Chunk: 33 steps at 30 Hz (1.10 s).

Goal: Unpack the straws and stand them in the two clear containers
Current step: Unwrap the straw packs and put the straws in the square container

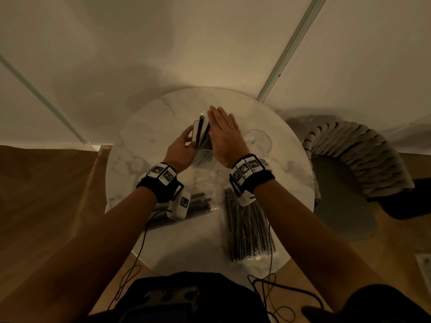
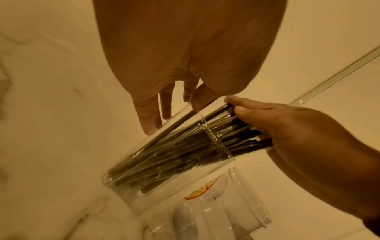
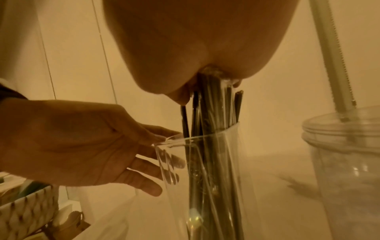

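**Straws Pressed Down Into the First Clear Container**

On the round marble table (image 1: 268, 141), a tall clear container (image 3: 207, 170) was seen standing upright, already filled with a bundle of dark straws (image 3: 213, 105) whose tips rose above its rim. The long axis of the straws ran vertically, straight up toward the right hand (image 1: 225, 134), which was held flat over them with fingers extended and together; nothing was gripped by it, and the palm appeared to rest on the straw tips. The left hand (image 1: 180, 150) was placed against the container's left wall, its fingers (image 3: 144, 165) nearly straight and only lightly laid on the glass near the rim, so the container was steadied rather than clasped.

The second clear container (image 3: 345, 162), a wide-mouthed jar, stood just to the right, apart from the first, and looked empty of straws. Two wrapped packs of straws (image 1: 250, 227) lay flat nearer the person, still in plastic.

The coming move was judged to turn on the downward line from palm to straw tips: the straws would be seated by a straight push along their length, the right hand being the nearer.
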{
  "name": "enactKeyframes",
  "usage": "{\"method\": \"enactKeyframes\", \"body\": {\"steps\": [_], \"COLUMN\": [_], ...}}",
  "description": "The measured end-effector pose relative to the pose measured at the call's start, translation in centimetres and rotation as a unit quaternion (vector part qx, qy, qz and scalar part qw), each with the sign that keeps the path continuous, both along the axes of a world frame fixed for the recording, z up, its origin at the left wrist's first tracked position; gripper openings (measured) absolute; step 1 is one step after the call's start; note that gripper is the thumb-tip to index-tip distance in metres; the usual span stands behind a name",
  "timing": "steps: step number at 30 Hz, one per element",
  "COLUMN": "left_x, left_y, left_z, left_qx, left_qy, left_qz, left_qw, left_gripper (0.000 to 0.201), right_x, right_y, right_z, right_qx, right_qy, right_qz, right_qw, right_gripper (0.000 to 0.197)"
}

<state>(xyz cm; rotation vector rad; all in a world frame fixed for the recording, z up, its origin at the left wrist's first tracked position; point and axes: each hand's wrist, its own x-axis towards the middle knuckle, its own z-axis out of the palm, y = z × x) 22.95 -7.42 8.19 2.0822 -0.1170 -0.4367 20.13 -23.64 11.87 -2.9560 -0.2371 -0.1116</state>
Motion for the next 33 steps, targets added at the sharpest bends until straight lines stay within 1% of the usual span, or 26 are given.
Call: {"method": "enactKeyframes", "body": {"steps": [2, 4, 6, 7, 9, 11, 12, 14, 16, 17, 18, 19, 21, 23, 24, 25, 26, 27, 29, 31, 33], "left_x": [0.0, 0.1, 0.0, -0.2, -0.9, -1.8, -2.3, -3.5, -4.9, -5.7, -6.4, -7.1, -8.5, -9.4, -9.7, -9.9, -9.9, -9.9, -9.9, -9.9, -9.8], "left_y": [0.1, 0.1, 0.3, 0.3, 0.5, 1.0, 1.4, 2.5, 3.8, 4.5, 5.2, 5.8, 6.5, 6.6, 6.5, 6.4, 6.3, 6.1, 5.8, 5.4, 5.1], "left_z": [0.0, -0.1, -0.2, -0.2, -0.5, -1.4, -2.1, -3.9, -5.9, -6.8, -7.5, -8.0, -8.5, -8.7, -8.7, -8.8, -8.9, -9.0, -9.0, -8.9, -8.9], "left_qx": [0.001, 0.001, -0.007, -0.016, -0.034, -0.045, -0.040, -0.001, 0.059, 0.085, 0.112, 0.145, 0.219, 0.266, 0.285, 0.305, 0.322, 0.336, 0.346, 0.328, 0.290], "left_qy": [0.003, 0.003, 0.003, 0.001, -0.008, -0.019, -0.027, -0.033, -0.006, 0.014, 0.029, 0.037, 0.032, 0.000, -0.010, -0.015, -0.014, -0.014, -0.012, 0.001, 0.029], "left_qz": [-0.003, -0.007, 0.002, 0.012, 0.039, 0.068, 0.074, 0.060, 0.016, -0.020, -0.064, -0.113, -0.191, -0.232, -0.245, -0.258, -0.269, -0.276, -0.280, -0.273, -0.261], "left_qw": [1.000, 1.000, 1.000, 1.000, 0.999, 0.996, 0.996, 0.998, 0.998, 0.996, 0.991, 0.982, 0.956, 0.936, 0.927, 0.917, 0.908, 0.900, 0.896, 0.904, 0.920], "left_gripper": [0.054, 0.053, 0.049, 0.048, 0.046, 0.043, 0.041, 0.036, 0.030, 0.028, 0.029, 0.036, 0.060, 0.084, 0.093, 0.097, 0.095, 0.089, 0.077, 0.078, 0.080], "right_x": [0.1, 0.1, -0.2, -0.5, -1.7, -3.2, -4.1, -6.0, -8.0, -9.1, -10.1, -11.0, -12.6, -13.6, -14.0, -14.3, -14.4, -14.6, -14.7, -14.9, -15.0], "right_y": [-0.1, -0.4, -0.5, -0.4, -0.2, 0.0, 0.2, 0.4, 0.6, 0.6, 0.8, 0.9, 1.0, 1.1, 1.1, 1.1, 1.3, 1.5, 1.8, 1.8, 1.4], "right_z": [0.0, 0.6, 1.3, 1.6, 2.1, 2.4, 2.4, 1.8, 0.2, -1.0, -2.5, -4.1, -7.4, -10.3, -11.5, -12.2, -12.8, -13.2, -13.4, -13.3, -12.9], "right_qx": [0.041, 0.128, 0.213, 0.236, 0.262, 0.289, 0.306, 0.351, 0.392, 0.410, 0.428, 0.441, 0.439, 0.415, 0.405, 0.398, 0.396, 0.401, 0.418, 0.428, 0.437], "right_qy": [0.009, 0.018, 0.003, -0.019, -0.089, -0.175, -0.205, -0.227, -0.220, -0.196, -0.152, -0.098, 0.012, 0.118, 0.164, 0.203, 0.231, 0.248, 0.262, 0.268, 0.261], "right_qz": [-0.004, -0.022, -0.046, -0.056, -0.081, -0.114, -0.134, -0.170, -0.197, -0.216, -0.241, -0.266, -0.298, -0.312, -0.312, -0.308, -0.301, -0.295, -0.292, -0.290, -0.281], "right_qw": [0.999, 0.991, 0.976, 0.970, 0.958, 0.934, 0.920, 0.893, 0.871, 0.864, 0.858, 0.852, 0.847, 0.847, 0.844, 0.840, 0.836, 0.831, 0.819, 0.813, 0.814], "right_gripper": [0.055, 0.054, 0.052, 0.051, 0.045, 0.032, 0.026, 0.017, 0.015, 0.016, 0.016, 0.016, 0.015, 0.021, 0.026, 0.031, 0.034, 0.035, 0.034, 0.031, 0.033]}}
